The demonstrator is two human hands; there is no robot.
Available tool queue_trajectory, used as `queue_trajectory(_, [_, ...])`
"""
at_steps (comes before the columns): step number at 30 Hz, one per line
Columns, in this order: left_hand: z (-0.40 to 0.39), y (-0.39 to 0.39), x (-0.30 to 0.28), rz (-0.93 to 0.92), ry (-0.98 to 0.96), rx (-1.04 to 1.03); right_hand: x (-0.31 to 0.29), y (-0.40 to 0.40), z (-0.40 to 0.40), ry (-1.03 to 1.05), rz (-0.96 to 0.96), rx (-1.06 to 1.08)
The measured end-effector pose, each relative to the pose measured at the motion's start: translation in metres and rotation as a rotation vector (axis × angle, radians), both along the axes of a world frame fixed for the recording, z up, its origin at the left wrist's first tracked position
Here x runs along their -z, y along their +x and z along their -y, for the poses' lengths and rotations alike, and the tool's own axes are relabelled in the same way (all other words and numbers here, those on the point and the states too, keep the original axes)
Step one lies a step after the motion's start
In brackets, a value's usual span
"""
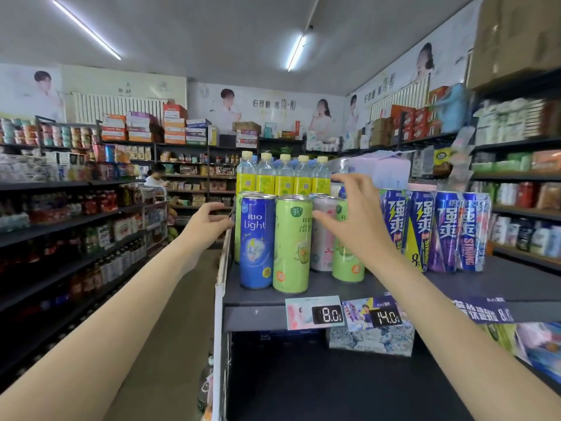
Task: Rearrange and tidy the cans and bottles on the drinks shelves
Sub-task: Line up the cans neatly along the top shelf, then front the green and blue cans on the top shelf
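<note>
The dark drinks shelf (501, 284) carries everything here, and places are given from it. At its rear stands a row of yellow-labelled bottles (283, 176). Toward its right end stands a pack of blue and purple cans (437, 230). Near its left front corner stand a blue can (256, 243) and, just beside it, a green can (292, 244), with a pink can (323, 235) behind. The right hand (353, 217) hovers over the shelf with fingers spread wide, holding nothing. The left hand (209, 223) rests at the shelf's left edge, fingers loosely curled. Two price tags (329, 312) hang on its front lip.
</note>
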State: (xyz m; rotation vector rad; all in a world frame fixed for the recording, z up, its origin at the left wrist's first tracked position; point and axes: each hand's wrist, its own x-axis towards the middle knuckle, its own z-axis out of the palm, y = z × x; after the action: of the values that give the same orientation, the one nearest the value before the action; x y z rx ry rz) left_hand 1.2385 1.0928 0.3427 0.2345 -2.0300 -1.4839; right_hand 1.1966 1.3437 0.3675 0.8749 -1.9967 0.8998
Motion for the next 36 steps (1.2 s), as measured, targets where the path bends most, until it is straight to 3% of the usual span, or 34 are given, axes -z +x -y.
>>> queue_trajectory(5, [0.005, -0.024, 0.009, -0.004, -0.007, 0.023, -0.009, 0.011, 0.019, 0.096, 0.071, -0.225])
queue_trajectory(10, [0.023, -0.05, 0.008, -0.112, 0.073, 0.042, -0.011, 0.016, 0.033, 0.133, 0.087, -0.187])
queue_trajectory(15, [0.04, -0.077, 0.007, -0.172, 0.109, 0.21, -0.016, 0.034, 0.056, 0.159, 0.096, -0.139])
queue_trajectory(20, [0.078, -0.095, 0.013, -0.167, -0.039, 0.335, -0.027, 0.053, 0.099, 0.173, 0.033, 0.065])
queue_trajectory(23, [0.1, -0.107, 0.014, -0.12, -0.1, 0.422, -0.048, 0.06, 0.129, 0.294, 0.022, 0.219])
queue_trajectory(31, [0.103, -0.127, -0.006, -0.083, -0.18, 0.766, -0.076, 0.034, 0.187, 0.804, 0.306, 0.552])
queue_trajectory(36, [0.099, -0.144, -0.001, -0.15, -0.21, 0.871, -0.075, 0.003, 0.206, 0.954, 0.39, 0.666])
